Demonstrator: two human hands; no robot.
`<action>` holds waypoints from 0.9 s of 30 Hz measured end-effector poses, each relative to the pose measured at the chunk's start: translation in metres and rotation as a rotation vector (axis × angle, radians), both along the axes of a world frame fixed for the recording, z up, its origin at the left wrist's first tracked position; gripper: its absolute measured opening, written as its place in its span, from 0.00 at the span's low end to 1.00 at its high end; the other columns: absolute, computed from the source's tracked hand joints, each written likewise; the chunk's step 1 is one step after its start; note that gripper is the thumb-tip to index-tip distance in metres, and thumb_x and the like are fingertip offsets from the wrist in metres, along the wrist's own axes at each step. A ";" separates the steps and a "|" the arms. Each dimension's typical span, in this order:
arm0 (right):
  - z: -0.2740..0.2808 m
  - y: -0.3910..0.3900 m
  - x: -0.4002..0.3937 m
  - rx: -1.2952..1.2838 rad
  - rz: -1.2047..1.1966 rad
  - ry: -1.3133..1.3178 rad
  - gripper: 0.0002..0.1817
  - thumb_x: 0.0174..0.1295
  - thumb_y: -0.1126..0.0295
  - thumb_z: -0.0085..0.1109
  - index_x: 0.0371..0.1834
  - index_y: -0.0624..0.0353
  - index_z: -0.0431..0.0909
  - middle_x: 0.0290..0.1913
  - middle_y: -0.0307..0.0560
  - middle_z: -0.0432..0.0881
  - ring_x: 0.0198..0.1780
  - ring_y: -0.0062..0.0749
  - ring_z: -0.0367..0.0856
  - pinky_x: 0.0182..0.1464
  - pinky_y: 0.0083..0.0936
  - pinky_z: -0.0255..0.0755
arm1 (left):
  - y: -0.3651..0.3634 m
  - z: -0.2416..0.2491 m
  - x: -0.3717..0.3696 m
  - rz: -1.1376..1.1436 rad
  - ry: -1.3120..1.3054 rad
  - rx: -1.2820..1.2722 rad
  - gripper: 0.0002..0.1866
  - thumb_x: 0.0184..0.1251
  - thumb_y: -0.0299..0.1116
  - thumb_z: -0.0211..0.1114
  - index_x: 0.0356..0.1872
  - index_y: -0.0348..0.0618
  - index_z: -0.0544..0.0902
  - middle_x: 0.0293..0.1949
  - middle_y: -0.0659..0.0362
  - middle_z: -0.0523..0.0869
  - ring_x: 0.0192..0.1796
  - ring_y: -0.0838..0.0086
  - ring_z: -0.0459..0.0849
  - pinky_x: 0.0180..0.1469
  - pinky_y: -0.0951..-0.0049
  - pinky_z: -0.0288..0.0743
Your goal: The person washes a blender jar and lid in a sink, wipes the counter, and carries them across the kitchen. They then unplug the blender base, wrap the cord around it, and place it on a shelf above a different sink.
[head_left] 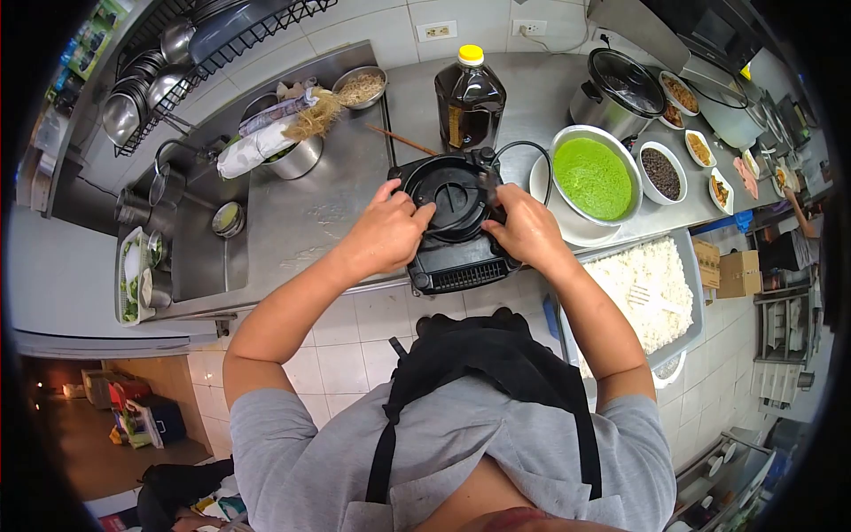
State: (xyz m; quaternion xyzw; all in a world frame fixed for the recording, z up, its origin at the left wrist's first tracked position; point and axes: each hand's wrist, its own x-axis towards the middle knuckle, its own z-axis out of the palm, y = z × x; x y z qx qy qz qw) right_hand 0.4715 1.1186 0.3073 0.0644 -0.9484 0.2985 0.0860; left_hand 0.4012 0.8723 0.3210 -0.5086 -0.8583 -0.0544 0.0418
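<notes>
A black appliance that looks like a blender (454, 199), with a round lid seen from above and a vented base, stands at the front edge of the steel counter. My left hand (390, 232) grips the left side of its round top, thumb on the rim. On the opposite side, my right hand (527, 223) closes around the rim near the handle; some fingertips are hidden. Just behind it is a large bottle of dark liquid (470, 111) with a yellow cap. A bowl of green sauce (592, 177) sits right of my right hand.
A sink (208, 257) lies left. A pot with wrapped greens (297, 160) and a bowl of shreds (362, 87) stand back left. At right are a bowl of dark beans (661, 173), a slow cooker (616, 89) and a rice tray (647, 284). A black cord (542, 151) loops behind the appliance.
</notes>
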 end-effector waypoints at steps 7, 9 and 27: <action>-0.002 -0.002 -0.007 0.045 0.009 -0.012 0.22 0.52 0.69 0.67 0.48 0.59 0.68 0.40 0.51 0.83 0.45 0.51 0.82 0.43 0.42 0.75 | 0.005 0.006 0.026 0.040 -0.051 0.037 0.17 0.64 0.39 0.63 0.46 0.37 0.78 0.33 0.50 0.84 0.48 0.57 0.81 0.66 0.53 0.62; -0.008 -0.001 -0.005 -0.014 0.011 0.042 0.22 0.53 0.69 0.67 0.48 0.58 0.68 0.41 0.51 0.83 0.43 0.52 0.82 0.41 0.44 0.75 | 0.002 0.001 0.028 0.067 -0.075 0.023 0.14 0.65 0.39 0.62 0.43 0.38 0.78 0.33 0.49 0.84 0.49 0.57 0.81 0.66 0.52 0.62; -0.010 0.019 0.013 -0.098 0.121 -0.001 0.10 0.59 0.64 0.67 0.39 0.57 0.82 0.41 0.48 0.75 0.40 0.42 0.79 0.42 0.36 0.73 | -0.004 0.007 0.063 0.046 -0.066 -0.108 0.35 0.63 0.65 0.53 0.67 0.57 0.74 0.61 0.29 0.70 0.70 0.44 0.65 0.74 0.43 0.42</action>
